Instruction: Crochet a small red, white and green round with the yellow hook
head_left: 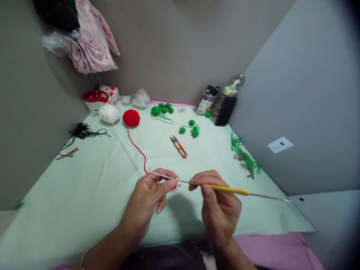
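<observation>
My left hand [149,198] pinches a small red and white crochet piece [176,186] between thumb and fingers. White yarn runs over its index finger, back toward a white yarn ball [109,113]. A red strand leads from the same hand to a red yarn ball [131,118]. My right hand [221,208] is closed around a crochet hook [229,190] with a yellow handle and metal at both ends. The hook's left tip meets the crochet piece at my left fingertips; the exact loop there is too small to make out.
Orange thread snips [180,147] lie beyond my hands. Green yarn pieces [194,131] sit farther back, with green scraps [244,157] at right and black cord [81,131] at left. Along the back stand a pen cup [206,103], a bottle [229,91] and a dark phone [225,111].
</observation>
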`<state>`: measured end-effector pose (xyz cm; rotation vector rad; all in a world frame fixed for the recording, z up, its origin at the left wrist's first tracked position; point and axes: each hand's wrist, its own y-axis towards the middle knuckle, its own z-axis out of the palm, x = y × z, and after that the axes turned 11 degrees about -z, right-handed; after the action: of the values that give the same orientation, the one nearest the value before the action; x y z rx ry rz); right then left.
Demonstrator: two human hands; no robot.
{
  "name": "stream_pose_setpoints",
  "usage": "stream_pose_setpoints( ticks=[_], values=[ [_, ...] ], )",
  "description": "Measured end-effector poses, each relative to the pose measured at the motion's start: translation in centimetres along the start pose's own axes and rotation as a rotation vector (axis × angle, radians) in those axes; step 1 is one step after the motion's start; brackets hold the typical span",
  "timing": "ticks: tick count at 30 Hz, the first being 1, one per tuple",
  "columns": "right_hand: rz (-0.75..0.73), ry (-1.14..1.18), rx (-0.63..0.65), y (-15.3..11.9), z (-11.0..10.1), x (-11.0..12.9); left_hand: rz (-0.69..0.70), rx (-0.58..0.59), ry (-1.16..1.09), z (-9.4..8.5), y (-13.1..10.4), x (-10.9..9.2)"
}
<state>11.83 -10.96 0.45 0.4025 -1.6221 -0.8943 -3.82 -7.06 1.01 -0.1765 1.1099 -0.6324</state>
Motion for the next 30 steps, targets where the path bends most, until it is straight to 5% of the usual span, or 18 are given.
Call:
stream_pose_setpoints(
  ticks=[30],
  values=[
    [0.035,0.015,-0.026,-0.18,0.16,-0.2,-0.012,0.026,0.006,0.05,0.03,0.24]
  ],
)
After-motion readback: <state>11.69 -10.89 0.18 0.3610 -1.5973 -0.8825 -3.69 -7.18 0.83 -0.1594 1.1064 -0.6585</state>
